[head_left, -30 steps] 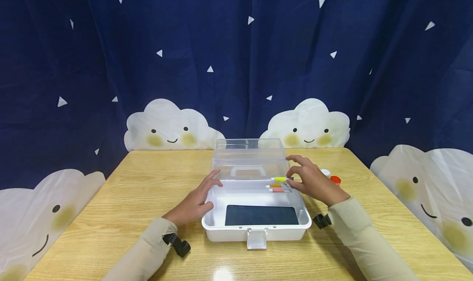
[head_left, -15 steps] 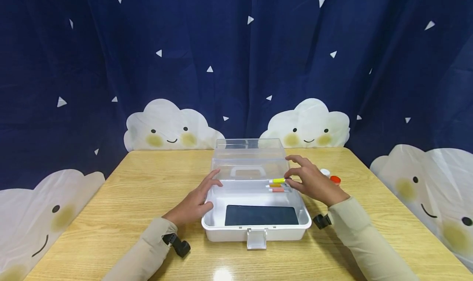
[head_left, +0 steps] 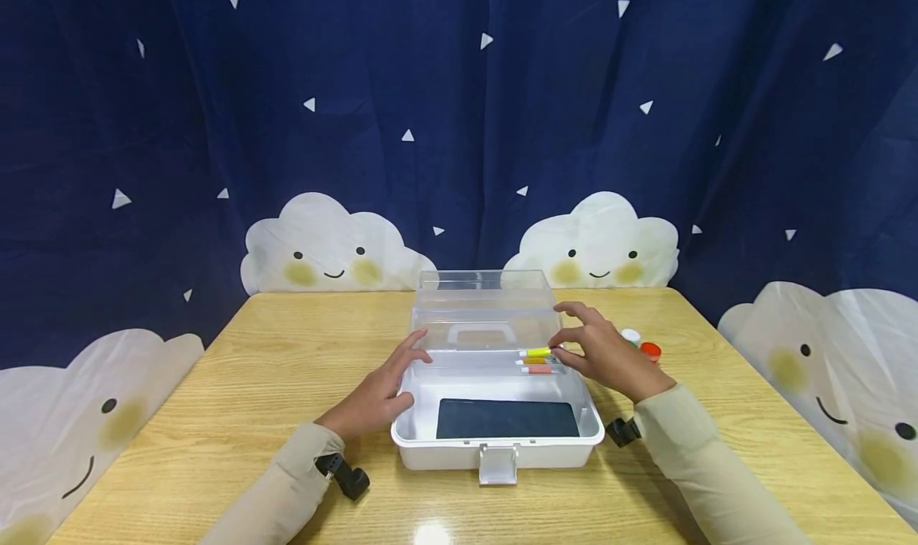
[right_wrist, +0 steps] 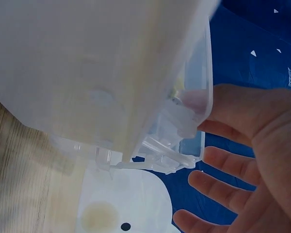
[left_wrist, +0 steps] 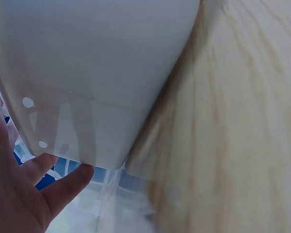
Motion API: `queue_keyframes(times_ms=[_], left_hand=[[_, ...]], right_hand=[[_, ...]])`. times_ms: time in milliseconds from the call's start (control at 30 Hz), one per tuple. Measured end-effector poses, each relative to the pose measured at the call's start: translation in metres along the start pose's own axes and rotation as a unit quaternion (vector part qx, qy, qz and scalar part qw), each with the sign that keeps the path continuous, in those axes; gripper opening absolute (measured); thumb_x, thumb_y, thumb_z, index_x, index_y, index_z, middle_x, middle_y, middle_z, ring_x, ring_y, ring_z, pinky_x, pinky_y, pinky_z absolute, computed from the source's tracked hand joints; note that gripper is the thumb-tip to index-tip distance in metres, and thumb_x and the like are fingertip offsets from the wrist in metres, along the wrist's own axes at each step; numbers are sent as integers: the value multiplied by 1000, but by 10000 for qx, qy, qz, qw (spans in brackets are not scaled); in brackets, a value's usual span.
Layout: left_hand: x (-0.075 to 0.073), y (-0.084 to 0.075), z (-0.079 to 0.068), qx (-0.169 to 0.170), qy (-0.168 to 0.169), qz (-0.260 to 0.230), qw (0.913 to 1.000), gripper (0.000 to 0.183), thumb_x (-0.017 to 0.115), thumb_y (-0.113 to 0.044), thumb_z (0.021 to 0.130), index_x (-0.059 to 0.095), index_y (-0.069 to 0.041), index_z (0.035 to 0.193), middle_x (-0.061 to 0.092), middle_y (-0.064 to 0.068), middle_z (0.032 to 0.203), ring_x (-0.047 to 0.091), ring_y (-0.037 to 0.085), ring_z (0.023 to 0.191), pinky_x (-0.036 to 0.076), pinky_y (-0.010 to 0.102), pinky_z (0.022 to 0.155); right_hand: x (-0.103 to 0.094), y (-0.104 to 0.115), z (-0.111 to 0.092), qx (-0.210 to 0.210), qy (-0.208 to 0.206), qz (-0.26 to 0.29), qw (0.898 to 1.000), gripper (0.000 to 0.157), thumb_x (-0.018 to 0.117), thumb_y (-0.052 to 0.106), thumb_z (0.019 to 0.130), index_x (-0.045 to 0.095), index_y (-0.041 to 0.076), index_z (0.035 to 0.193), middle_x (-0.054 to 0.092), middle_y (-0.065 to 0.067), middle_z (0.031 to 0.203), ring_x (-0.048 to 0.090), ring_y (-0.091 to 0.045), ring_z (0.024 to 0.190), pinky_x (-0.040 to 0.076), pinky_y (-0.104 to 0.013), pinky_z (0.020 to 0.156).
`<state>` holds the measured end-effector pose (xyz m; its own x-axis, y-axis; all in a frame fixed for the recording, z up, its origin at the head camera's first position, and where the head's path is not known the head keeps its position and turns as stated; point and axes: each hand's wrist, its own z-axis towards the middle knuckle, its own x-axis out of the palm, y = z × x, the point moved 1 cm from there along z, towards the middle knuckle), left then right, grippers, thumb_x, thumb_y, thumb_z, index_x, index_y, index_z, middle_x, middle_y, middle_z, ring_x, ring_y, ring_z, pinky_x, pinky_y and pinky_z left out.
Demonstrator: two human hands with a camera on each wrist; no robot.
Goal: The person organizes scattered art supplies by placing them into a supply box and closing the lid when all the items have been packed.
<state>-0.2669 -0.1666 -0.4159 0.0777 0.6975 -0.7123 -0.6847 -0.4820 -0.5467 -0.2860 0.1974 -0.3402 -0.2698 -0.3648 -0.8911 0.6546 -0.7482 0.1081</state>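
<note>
A white plastic storage box [head_left: 416,454] with its clear lid [head_left: 479,280] tipped back stands in the middle of the table. My right hand [head_left: 610,355] is at its rear right, thumb and forefinger pinching the dark end of a slim yellow pen-like stick [head_left: 534,352]. Just in front of that stick lie an orange stick [head_left: 532,362] and a pink stick [head_left: 538,370] of similar shape. My left hand [head_left: 376,394] touches the box's left side with loosely spread fingers; in the left wrist view its fingertips [left_wrist: 80,175] meet the wall's edge.
A flat dark rectangle [head_left: 508,419] lies on the box floor. The front latch [head_left: 498,464] hangs down. Right of the box, partly behind my right hand, are a white-capped container [head_left: 631,336] and a red-capped container [head_left: 651,350]. A navy curtain [head_left: 459,131] hangs behind the table [head_left: 308,338].
My right hand has brought the yellow stick slightly left and toward me, closer to the orange one. The left hand and the box have stayed put.
</note>
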Motion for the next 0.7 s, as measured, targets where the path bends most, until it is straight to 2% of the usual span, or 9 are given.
queue_keyframes(times_ms=[300,567,700], left_hand=[[0,1,0,75,-43,-15,10000,56,52,-2,76,44,-24,127,16,0,161,31,25,139,43,46,90],[0,1,0,42,-20,-37,10000,55,52,-3,76,44,-23,127,16,1,161,25,25,142,39,53,100],[0,1,1,-1,-10,-58,10000,55,52,-3,76,44,-24,126,16,-1,160,26,25,142,38,52,100]], right_hand=[[2,1,3,339,105,-51,9994,11,78,22,80,78,16,89,48,-14,136,46,-34,123,41,-59,95],[3,1,2,112,-85,-59,9999,10,79,18,79,78,13,87,50,-17,134,49,-36,119,45,-56,92],[4,0,1,95,-103,-72,9999,10,79,17,78,78,13,88,50,-17,134,50,-36,118,45,-55,92]])
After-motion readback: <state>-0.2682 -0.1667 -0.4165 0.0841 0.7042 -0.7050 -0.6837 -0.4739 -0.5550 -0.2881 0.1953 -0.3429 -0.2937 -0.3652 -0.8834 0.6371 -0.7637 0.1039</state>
